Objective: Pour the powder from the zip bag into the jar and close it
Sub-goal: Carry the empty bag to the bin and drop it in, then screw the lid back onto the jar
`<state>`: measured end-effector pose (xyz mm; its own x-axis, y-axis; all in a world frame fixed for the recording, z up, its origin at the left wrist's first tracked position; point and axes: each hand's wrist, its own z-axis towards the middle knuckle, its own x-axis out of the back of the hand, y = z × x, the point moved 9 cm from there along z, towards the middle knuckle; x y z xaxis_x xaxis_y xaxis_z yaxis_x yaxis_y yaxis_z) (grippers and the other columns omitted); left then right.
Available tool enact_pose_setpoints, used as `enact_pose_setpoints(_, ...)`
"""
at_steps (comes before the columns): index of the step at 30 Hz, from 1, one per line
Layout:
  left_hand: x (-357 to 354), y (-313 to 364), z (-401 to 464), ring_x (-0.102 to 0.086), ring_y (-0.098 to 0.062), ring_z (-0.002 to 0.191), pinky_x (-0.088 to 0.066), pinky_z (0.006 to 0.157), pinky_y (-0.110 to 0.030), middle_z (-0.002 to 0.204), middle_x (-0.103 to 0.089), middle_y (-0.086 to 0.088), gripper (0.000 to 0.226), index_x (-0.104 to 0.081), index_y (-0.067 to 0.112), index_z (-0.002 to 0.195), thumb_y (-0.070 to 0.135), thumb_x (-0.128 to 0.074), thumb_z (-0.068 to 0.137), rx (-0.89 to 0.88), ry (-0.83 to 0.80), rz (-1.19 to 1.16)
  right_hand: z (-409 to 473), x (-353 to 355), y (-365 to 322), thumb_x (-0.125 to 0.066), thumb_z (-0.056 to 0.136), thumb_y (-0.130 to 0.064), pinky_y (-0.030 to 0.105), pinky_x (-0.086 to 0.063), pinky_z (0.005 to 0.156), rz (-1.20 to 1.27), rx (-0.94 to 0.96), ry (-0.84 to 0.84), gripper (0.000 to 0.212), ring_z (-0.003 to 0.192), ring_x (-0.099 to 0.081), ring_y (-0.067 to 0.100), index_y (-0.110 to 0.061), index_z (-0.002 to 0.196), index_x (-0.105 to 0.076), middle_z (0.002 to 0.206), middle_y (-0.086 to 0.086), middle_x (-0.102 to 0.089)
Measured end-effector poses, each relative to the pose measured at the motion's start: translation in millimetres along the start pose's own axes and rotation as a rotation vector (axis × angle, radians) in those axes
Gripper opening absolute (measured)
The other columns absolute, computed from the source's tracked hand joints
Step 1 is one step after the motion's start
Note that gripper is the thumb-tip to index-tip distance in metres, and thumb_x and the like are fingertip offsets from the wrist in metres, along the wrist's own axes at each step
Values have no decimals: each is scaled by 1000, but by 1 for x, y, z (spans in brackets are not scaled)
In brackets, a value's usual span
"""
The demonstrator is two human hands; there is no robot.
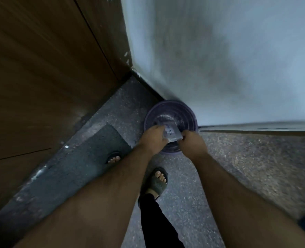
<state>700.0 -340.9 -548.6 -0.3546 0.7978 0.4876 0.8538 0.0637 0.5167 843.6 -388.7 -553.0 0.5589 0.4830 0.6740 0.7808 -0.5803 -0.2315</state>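
Note:
A small clear zip bag (171,134) with dark writing on it is held between both my hands. My left hand (152,138) pinches its left edge and my right hand (192,143) pinches its right edge. The bag hangs over the open mouth of a round purple bin (169,111) that stands on the floor in the wall corner. Pale residue shows at the bin's bottom. No jar is in view. The picture is blurred.
A brown wooden door or panel (41,77) fills the left side, and a pale wall (219,59) rises on the right. A dark mat (87,154) lies on the speckled floor. My sandalled feet (158,181) stand just behind the bin.

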Motion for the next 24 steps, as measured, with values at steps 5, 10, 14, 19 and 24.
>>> enact_pose_setpoints(5,103,42,-122,-32,-28,146,-26,116,-35,159,-35,-13,66,-34,9,153,32,-61,97,-24,41,17,-102,92,-67,-56,100,-34,44,-43,107,-60,168,-19,52,131,-51,39,-5,144,-52,143,23,-54)
enact_pose_setpoints(10,201,68,-221,-21,-24,151,-21,119,-34,165,-24,-9,76,-26,16,157,48,-57,96,-34,189,57,-185,182,-142,-51,102,-43,44,-41,108,-45,316,94,54,133,-46,38,-7,142,-52,143,19,-54)
enact_pose_setpoints(14,257,76,-283,-17,-21,153,-22,122,-36,166,-20,-5,78,-22,22,158,54,-54,94,-52,312,98,-230,227,-195,-49,102,-49,42,-37,112,-98,418,163,60,139,-40,36,-10,148,-47,150,18,-47)
enact_pose_setpoints(19,347,80,-348,-14,-17,153,-17,121,-32,166,-21,-2,76,-23,23,158,52,-54,95,-61,567,147,-268,287,-289,-50,101,-49,40,-31,117,-157,593,260,62,143,-37,32,-13,151,-43,155,16,-43)
enact_pose_setpoints(24,425,66,-405,-16,-16,153,-18,121,-34,166,-22,1,74,-25,25,157,53,-54,95,-54,763,155,-307,330,-382,-54,98,-52,45,-30,120,-159,753,381,65,148,-31,31,-14,151,-45,158,15,-40)
